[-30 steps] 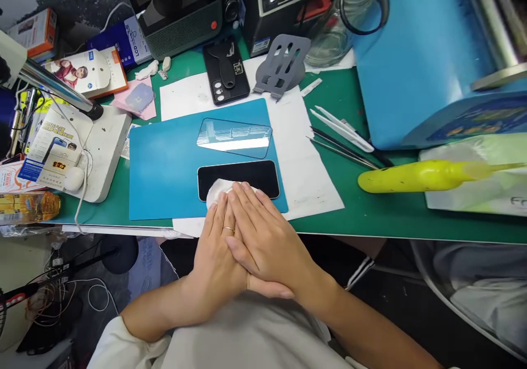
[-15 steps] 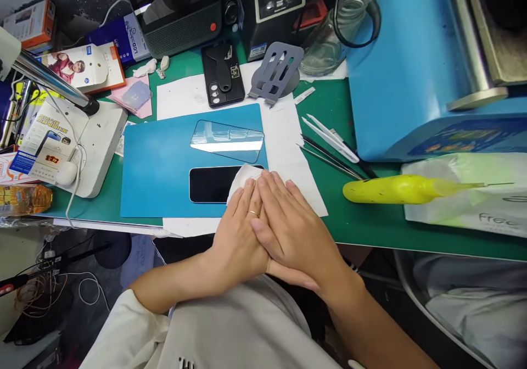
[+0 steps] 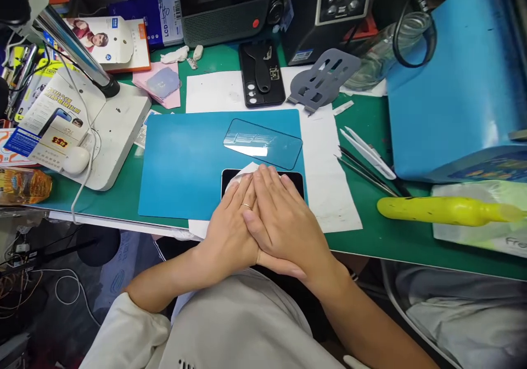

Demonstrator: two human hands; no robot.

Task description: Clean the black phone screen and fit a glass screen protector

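Left hand: flat on the wipe, fingers straight and together (image 3: 224, 237), ring on one finger; presses, no grip visible, palm hidden.
Right hand: flat, partly over the left hand (image 3: 290, 229), fingers straight, thumb lying across it; nothing seen gripped, underside hidden.
Wipe: white (image 3: 249, 169), under the fingertips, on the phone.
Phone: dark screen up (image 3: 297, 181), toward near edge of tabletop (image 3: 366, 240), around mid-width; lies on blue mat (image 3: 177, 160), middle mostly covered by hands.
Clear glass sheet: dark-rimmed (image 3: 263, 144), just beyond the phone, tilted to it, on the mat.
Yellow bottle: lying near the tabletop's near right corner (image 3: 436, 211), across a plastic pack (image 3: 457, 240).
White tweezers: right of the mat (image 3: 368, 152), beside dark tweezers (image 3: 364, 175).
Grey stand: toward the far edge (image 3: 325, 80), on white paper (image 3: 333, 177).
Black phone-shaped piece: left of the stand (image 3: 249, 67), black tool on top (image 3: 262, 75).
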